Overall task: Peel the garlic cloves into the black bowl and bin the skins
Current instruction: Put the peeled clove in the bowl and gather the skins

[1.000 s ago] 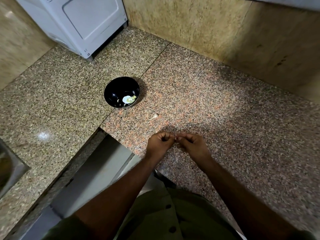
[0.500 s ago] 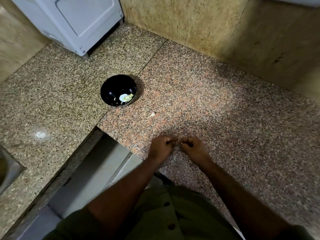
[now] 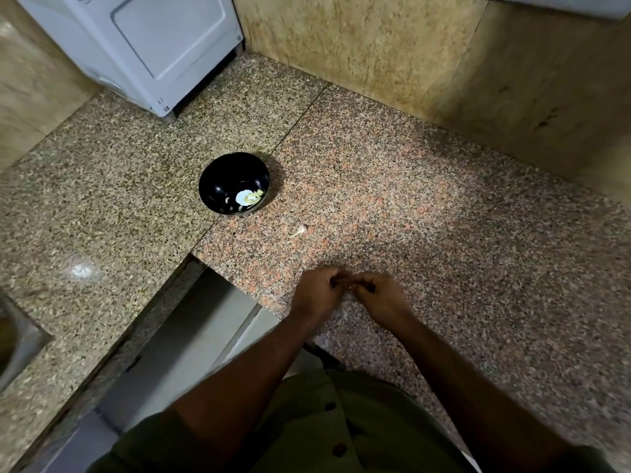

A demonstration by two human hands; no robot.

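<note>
A: Where are the hands?

B: Low in the middle, over the near edge of the counter [image 3: 426,186]. The left hand [image 3: 319,290] and the right hand [image 3: 382,295] are curled, fingertips drawn together and meeting between them, knuckles up.

A: Pinching something?

B: Both look pinched shut on some small thing where the fingertips meet, but it is blurred and mostly hidden. I cannot tell whether it is a clove or a bit of skin.

A: What lies nearest to them?

B: At about 11 o'clock from the hands, a pale scrap [image 3: 298,231] lies alone on the reddish stone, apart from everything. It could be a skin or a thin clove; too small to tell.

A: And the bowl?

B: The black bowl [image 3: 218,179] stands farther out, at about 10 o'clock from the hands, upright, across the seam between the two slabs of stone. In its bottom lie a few pale garlic cloves [image 3: 246,198], gathered toward the near right side.

A: Beyond that?

B: At 11 o'clock from the bowl, at the back of the counter, stands a white appliance [image 3: 136,46]. A steel sink [image 3: 17,339] shows at the far left edge, at 9 o'clock from the hands. Below the hands, at 6 o'clock, is an olive shirt [image 3: 307,428] with buttons.
</note>
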